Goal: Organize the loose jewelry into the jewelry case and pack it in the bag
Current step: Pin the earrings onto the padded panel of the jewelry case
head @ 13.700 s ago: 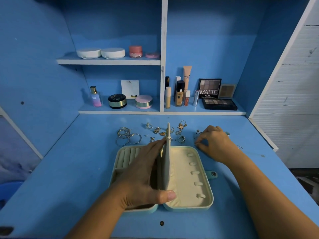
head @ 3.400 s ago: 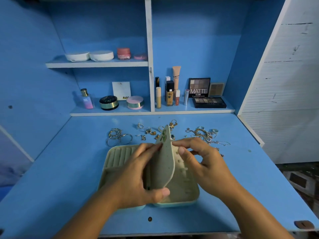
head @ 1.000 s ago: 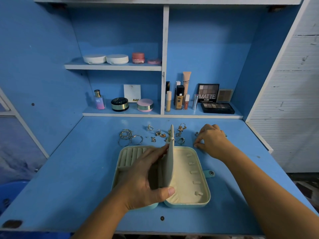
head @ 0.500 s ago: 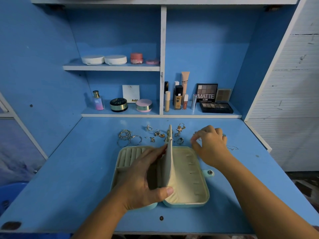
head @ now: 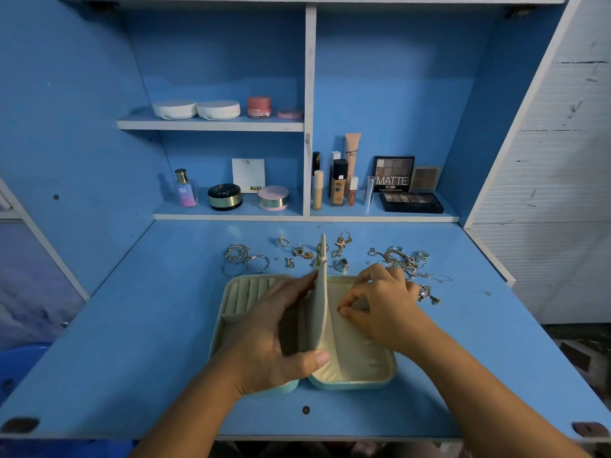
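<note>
Half a second back, I was seeing the right hand [head: 383,305] out over the chain pile [head: 401,261]. Now it is hovering over the right half of the jewelry case [head: 350,380], and the pile is showing in full beyond the case's far right corner. The case is lying open on the blue desk [head: 132,325], where it was. The left hand [head: 277,332] is still holding the divider flap [head: 320,312] upright, fingers along its left face and thumb hooked round the near edge. The right thumb and forefinger are pinching together just beside the flap, but I cannot tell what, if anything, they are holding. The right wrist is now covering the case's side tab, and the left hand is hiding much of the left half.
</note>
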